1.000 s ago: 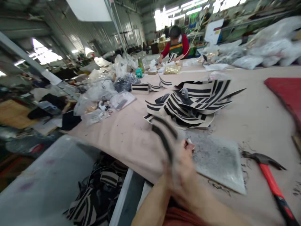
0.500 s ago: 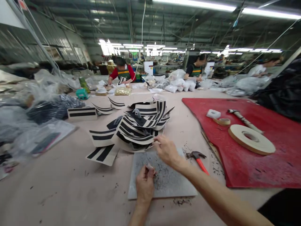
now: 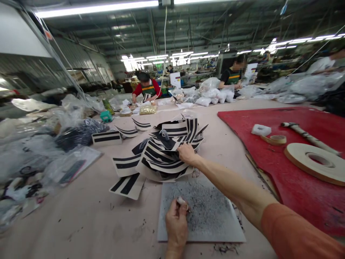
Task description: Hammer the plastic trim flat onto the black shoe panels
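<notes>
A heap of curved cream pieces with black stripes (image 3: 164, 151) lies in the middle of the pinkish table (image 3: 88, 216). My right hand (image 3: 186, 154) reaches into the heap's near right edge, fingers curled onto a striped piece. My left hand (image 3: 176, 223) rests on a grey slab (image 3: 205, 212) speckled with black scraps and is closed around a small pale tool whose tip shows above the fingers. Single striped pieces (image 3: 128, 185) lie loose to the left of the slab.
A red mat (image 3: 283, 169) on the right carries a large tape roll (image 3: 314, 162), a small tape roll (image 3: 275, 139), a white block (image 3: 261, 129) and a hammer (image 3: 307, 136). Plastic bags (image 3: 48, 144) crowd the left side. Two other people (image 3: 147, 88) work at the far end.
The view swung from the bin at the table's left edge up to the table. My right hand moved forward from the slab onto the striped heap. My left hand stays on the slab.
</notes>
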